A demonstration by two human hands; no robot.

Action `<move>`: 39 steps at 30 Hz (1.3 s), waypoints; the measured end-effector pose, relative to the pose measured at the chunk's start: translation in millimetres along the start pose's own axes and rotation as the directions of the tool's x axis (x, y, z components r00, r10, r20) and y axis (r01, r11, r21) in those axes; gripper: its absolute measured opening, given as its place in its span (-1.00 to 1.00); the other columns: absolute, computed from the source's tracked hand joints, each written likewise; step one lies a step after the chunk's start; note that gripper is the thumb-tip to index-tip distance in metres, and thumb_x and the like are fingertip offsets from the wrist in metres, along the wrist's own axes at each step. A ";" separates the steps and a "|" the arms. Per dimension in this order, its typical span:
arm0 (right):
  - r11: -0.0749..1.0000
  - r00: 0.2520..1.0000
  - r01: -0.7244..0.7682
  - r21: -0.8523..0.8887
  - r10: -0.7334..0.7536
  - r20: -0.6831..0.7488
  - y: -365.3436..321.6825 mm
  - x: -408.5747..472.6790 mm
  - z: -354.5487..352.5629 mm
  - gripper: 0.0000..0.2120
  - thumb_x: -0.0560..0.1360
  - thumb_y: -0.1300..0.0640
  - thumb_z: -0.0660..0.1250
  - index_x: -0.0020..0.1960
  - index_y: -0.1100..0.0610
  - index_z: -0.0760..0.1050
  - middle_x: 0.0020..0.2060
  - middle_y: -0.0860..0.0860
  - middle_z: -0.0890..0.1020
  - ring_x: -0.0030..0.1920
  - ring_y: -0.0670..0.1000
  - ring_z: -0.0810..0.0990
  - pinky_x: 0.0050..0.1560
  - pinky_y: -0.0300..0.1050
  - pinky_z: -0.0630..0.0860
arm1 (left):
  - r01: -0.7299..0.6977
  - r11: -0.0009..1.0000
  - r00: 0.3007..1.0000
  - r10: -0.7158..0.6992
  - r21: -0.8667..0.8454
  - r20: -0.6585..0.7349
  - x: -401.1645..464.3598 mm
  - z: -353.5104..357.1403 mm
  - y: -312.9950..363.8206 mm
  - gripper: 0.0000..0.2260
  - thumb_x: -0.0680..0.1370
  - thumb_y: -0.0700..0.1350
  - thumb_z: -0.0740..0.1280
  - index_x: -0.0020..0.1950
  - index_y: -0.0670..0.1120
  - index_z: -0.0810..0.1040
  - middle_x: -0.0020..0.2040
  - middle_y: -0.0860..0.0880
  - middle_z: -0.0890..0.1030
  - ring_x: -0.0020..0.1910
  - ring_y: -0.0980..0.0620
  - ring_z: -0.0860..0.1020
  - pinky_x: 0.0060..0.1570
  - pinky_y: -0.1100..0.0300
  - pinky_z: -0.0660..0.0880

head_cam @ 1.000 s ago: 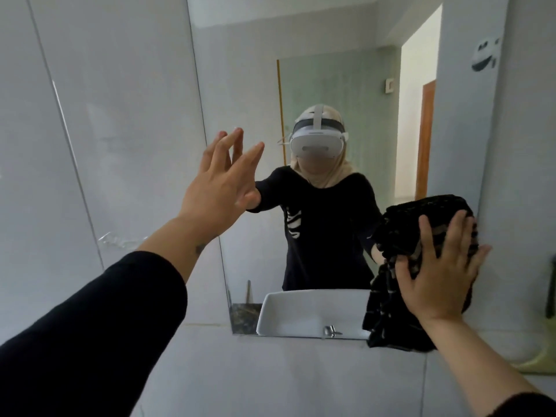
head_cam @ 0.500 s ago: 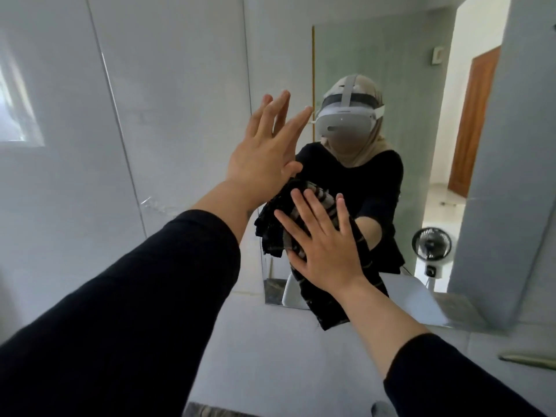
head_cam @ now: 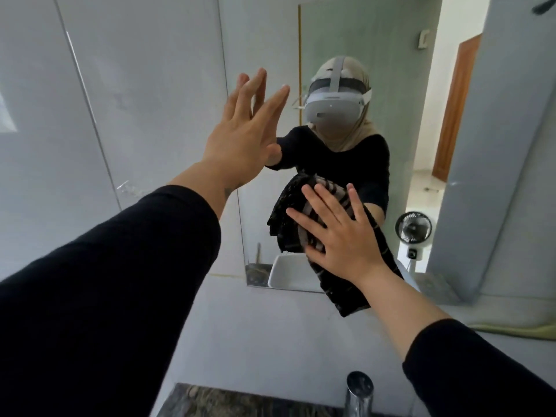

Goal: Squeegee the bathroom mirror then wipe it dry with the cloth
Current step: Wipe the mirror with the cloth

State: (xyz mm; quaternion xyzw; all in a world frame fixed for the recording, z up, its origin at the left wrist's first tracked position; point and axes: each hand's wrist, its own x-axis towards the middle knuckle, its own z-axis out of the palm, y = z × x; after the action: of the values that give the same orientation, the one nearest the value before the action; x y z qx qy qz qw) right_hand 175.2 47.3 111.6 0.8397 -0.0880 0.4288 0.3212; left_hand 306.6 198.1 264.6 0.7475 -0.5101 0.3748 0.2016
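Right hand (head_cam: 340, 242), fingers spread flat, presses a dark black cloth with pale grey stripes (head_cam: 304, 212) against the frameless rectangular wall mirror (head_cam: 346, 40). Hand is splayed, palm on the fabric, not curled round it. Cloth sits at the mirror's lower part, about 6 o'clock on the glass; its lower tail hangs past the mirror's bottom edge onto the pale grey tiled wall (head_cam: 135, 85).

Left hand (head_cam: 243, 136) raised with fingers straight and close together, empty, at the mirror's left edge, roughly 9 o'clock on the glass. Whether the palm touches the surface cannot be told. It lies at 10 o'clock from the right hand, the two well apart. Both arms in black sleeves.

Mirror reflects the person in a black top with a white headset, the white basin rim, a small black round fan (head_cam: 413, 227) at 3 o'clock from the cloth, and a brown wooden door (head_cam: 457, 106) at 2 o'clock.

Chrome tap top (head_cam: 359, 386) at 6 o'clock of the frame, beside a strip of dark speckled stone counter (head_cam: 228, 401).
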 end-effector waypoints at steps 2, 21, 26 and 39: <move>0.998 0.998 -0.054 -0.031 0.055 0.006 21.1 -12.6 -5.3 -0.36 0.48 -0.17 0.18 0.52 -0.15 0.12 0.54 0.06 0.06 0.54 0.06 0.03 0.45 0.34 0.00 | -0.003 1.000 1.000 0.003 -0.001 0.008 0.5 0.1 0.8 -0.27 0.53 -0.05 0.34 0.54 0.16 -0.07 0.56 -0.03 -0.20 0.53 -0.09 -0.21 0.42 -0.05 0.16; 0.839 0.836 -0.545 -0.013 0.544 0.064 73.6 -154.4 9.4 -0.25 0.46 -0.19 0.08 0.54 -0.16 -0.22 0.52 0.05 -0.32 0.53 0.13 -0.27 0.40 0.36 -0.26 | -0.025 0.999 0.993 0.029 0.029 -0.115 -35.9 25.3 13.3 -0.45 0.60 -0.06 0.20 0.53 0.07 0.04 0.56 -0.15 -0.10 0.53 -0.16 -0.18 0.47 -0.21 -0.11; 0.878 0.875 -0.479 0.008 0.476 0.090 53.0 -144.6 15.2 -0.26 0.46 -0.19 0.07 0.54 -0.14 -0.20 0.52 0.05 -0.32 0.53 0.12 -0.27 0.40 0.33 -0.30 | -0.078 0.995 0.994 0.083 0.059 -0.075 -54.7 43.4 5.4 -0.41 0.58 -0.06 0.27 0.52 0.13 0.04 0.56 -0.13 -0.07 0.54 -0.14 -0.15 0.46 -0.19 -0.06; 0.999 0.999 0.026 0.024 -0.027 0.045 -52.9 -25.7 30.1 -0.29 0.49 -0.19 0.20 0.55 -0.09 0.02 0.56 0.05 -0.02 0.55 0.07 -0.02 0.43 0.39 -0.03 | -0.045 0.999 0.998 0.046 0.024 -0.037 -55.2 41.8 2.2 -0.34 0.50 -0.15 0.35 0.52 0.15 0.13 0.56 -0.07 -0.01 0.53 -0.10 -0.04 -0.02 0.06 0.53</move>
State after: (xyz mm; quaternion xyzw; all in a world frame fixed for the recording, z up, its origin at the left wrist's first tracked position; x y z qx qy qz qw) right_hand 201.7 66.7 54.3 0.8541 -0.0789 0.4063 0.3149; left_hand 308.4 202.4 195.5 0.7309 -0.5187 0.3990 0.1937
